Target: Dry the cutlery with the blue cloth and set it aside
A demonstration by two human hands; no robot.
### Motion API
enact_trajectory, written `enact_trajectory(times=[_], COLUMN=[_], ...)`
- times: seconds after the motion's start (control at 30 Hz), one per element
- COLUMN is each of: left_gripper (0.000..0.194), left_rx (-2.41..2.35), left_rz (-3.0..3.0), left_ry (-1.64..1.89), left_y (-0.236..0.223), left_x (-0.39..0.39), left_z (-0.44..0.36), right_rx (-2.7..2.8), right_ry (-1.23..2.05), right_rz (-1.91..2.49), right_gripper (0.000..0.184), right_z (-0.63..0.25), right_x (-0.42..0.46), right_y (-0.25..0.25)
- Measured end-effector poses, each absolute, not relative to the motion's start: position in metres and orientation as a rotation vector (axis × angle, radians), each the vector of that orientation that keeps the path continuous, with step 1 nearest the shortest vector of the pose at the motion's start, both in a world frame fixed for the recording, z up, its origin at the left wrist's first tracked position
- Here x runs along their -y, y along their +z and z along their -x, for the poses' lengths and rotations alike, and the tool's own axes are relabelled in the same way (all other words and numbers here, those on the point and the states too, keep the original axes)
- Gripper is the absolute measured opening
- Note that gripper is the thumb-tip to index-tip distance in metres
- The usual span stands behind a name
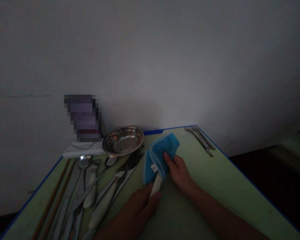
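My left hand (142, 203) is closed around the off-white handle (155, 186) of a utensil. Its far end is hidden inside a folded blue cloth (163, 150) with pale edging and a small white tag. My right hand (178, 170) pinches that cloth from the right, thumb on top, so the kind of utensil cannot be told. Left of my hands lies a spread of cutlery, with white-handled pieces (105, 203), a ladle-like spoon (85, 161), a smaller spoon (111, 161) and two wooden chopsticks (55, 200).
A shallow metal bowl (123, 141) sits at the table's back edge. Beside it, a blurred-out upright object (85, 118) stands by a white folded cloth (83, 149). Several metal utensils (201, 140) lie at the back right corner of the blue-edged green table (215, 180), against a wall (165, 66).
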State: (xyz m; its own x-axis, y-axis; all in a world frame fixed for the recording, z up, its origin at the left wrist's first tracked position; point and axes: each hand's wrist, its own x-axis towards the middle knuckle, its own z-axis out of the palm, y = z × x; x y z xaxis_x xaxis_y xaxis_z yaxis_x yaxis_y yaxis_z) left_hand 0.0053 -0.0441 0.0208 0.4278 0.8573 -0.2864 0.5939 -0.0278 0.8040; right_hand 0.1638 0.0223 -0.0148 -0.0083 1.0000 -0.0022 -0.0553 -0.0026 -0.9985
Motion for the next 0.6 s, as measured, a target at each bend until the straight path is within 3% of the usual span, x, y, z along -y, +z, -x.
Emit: enact_trajectory(times=[0.13, 0.3, 0.6], left_gripper=[0.054, 0.054, 0.06], left_rx=[-1.257, -1.285, -1.271], left_rz=[-1.706, -1.644, -1.67], left_ry=[0.35, 0.394, 0.323], left_y=[0.02, 0.017, 0.016], left_x=[0.045, 0.043, 0.043], left_z=[-0.004, -0.001, -0.001], right_rx=[1.215, 1.111, 1.003], right_ry=[1.084, 1.396, 1.393], right_rz=[1.351, 0.988, 0.978], right_gripper=[0.045, 0.024, 0.031], right_z=[-0.165, -0.157, -0.163], right_x=[-0.022, -0.019, -0.019], right_y=[-0.015, -0.018, -0.005])
